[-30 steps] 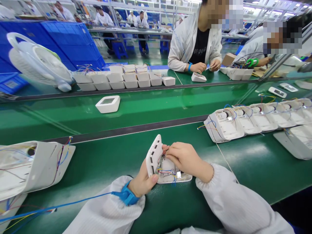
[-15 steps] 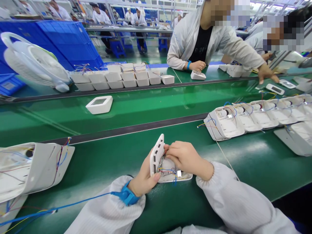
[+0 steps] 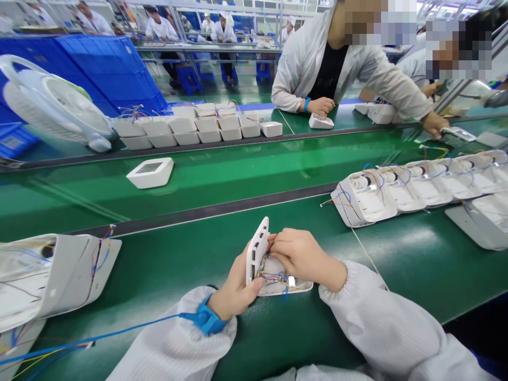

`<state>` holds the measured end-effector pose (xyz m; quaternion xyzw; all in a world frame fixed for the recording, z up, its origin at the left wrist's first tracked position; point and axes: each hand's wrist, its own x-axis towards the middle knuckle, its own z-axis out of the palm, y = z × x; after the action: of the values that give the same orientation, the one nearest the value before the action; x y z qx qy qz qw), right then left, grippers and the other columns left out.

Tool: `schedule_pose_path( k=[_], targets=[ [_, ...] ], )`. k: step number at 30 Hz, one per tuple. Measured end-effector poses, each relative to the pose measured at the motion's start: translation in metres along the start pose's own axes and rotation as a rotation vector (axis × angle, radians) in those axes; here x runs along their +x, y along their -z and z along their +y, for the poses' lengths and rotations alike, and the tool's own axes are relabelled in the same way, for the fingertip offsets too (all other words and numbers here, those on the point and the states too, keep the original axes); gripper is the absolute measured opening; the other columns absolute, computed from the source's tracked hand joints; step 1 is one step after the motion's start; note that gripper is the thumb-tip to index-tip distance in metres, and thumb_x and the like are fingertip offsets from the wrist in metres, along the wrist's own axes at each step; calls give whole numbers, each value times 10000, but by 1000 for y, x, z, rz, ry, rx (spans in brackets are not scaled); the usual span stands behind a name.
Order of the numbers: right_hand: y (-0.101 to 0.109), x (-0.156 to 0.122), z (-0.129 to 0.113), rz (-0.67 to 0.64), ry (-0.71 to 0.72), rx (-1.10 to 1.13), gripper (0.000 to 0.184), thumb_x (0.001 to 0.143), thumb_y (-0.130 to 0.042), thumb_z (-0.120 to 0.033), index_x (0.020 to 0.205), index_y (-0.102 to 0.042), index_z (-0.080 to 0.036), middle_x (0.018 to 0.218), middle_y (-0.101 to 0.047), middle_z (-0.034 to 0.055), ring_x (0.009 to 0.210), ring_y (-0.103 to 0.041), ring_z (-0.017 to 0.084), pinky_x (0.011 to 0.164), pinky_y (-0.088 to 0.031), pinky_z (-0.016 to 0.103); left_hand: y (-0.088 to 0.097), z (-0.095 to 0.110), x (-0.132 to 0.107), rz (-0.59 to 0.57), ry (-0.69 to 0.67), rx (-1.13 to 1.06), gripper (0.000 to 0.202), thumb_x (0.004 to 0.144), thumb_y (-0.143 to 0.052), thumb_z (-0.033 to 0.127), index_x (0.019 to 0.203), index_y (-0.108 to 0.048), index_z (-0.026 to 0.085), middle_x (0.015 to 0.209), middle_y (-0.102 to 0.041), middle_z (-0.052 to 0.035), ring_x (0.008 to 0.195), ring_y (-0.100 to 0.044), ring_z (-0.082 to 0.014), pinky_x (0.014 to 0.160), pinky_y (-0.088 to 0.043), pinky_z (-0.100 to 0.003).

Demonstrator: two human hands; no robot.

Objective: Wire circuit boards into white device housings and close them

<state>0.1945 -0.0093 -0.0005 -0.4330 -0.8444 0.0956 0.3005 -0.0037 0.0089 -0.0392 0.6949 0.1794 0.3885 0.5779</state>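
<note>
My left hand (image 3: 238, 286) grips a white slotted panel (image 3: 257, 250) and keeps it tilted up on edge, thumb at its lower corner. Beside the panel, a white plastic housing (image 3: 304, 287) lies open-side up on the green bench. Red, yellow and blue wires (image 3: 273, 276) run between the two parts. My right hand (image 3: 297, 254) reaches over the housing, its fingers pinched together at the panel's inner side. What those fingertips hold is hidden behind them; it may be a wire end, but I cannot tell. A blue wrist strap (image 3: 208, 316) with a cord circles my left wrist.
On the left lie larger white housings (image 3: 79, 275) with loose wires. A row of open housings (image 3: 373, 203) stands to the right. Beyond the black rail, a white unit with a screen (image 3: 151, 172) rests on the green belt. A co-worker's hand (image 3: 434, 125) is across it.
The unit with a screen has shifted a little left on the belt. Across from me, the co-worker's outstretched hand has closed on a pale flat part. My hands barely move.
</note>
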Motion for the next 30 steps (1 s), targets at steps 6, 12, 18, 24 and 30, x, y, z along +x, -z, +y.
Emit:
schedule_pose_path(
  k=[6, 12, 18, 24, 30],
  targets=[
    [-1, 0, 0, -27, -1, -58, 171, 933, -546, -179, 828, -681, -176, 869, -703, 45, 775, -569, 172, 705, -437, 303, -3, 3, 0, 17, 4, 27, 719, 888, -539, 570, 1478, -373, 194, 1474, -462, -147, 1337, -437, -383, 1139, -333, -544],
    [-5, 2, -2, -47, -11, -189, 184, 924, -572, -178, 759, -651, -156, 774, -651, 53, 749, -547, 187, 664, -425, 311, -6, 6, 2, 30, 16, 40, 719, 887, -538, 569, 1487, -360, 214, 1477, -464, -130, 1348, -428, -380, 1143, -326, -541],
    [-2, 3, -4, -93, -101, -134, 160, 944, -580, -217, 861, -703, -155, 843, -682, 65, 814, -597, 188, 732, -452, 308, -4, -1, -1, 41, 23, -47, 778, 862, -591, 566, 1507, -308, 235, 1502, -423, -132, 1372, -398, -383, 1150, -312, -548],
    [42, 1, -5, -270, -173, 306, 247, 835, -730, -441, 946, -744, -221, 792, -658, -4, 700, -586, 126, 644, -437, 235, -3, -1, -2, 15, 93, -168, 795, 848, -610, 585, 1485, -322, 207, 1497, -391, -167, 1357, -407, -389, 1121, -347, -554],
    [47, 0, -6, -430, -118, 544, 85, 897, -672, -264, 918, -724, -201, 809, -654, -16, 708, -591, 117, 613, -440, 215, -2, -1, -2, 15, 94, -178, 791, 842, -621, 581, 1472, -335, 200, 1477, -405, -168, 1318, -446, -378, 1103, -374, -527]
  ],
)
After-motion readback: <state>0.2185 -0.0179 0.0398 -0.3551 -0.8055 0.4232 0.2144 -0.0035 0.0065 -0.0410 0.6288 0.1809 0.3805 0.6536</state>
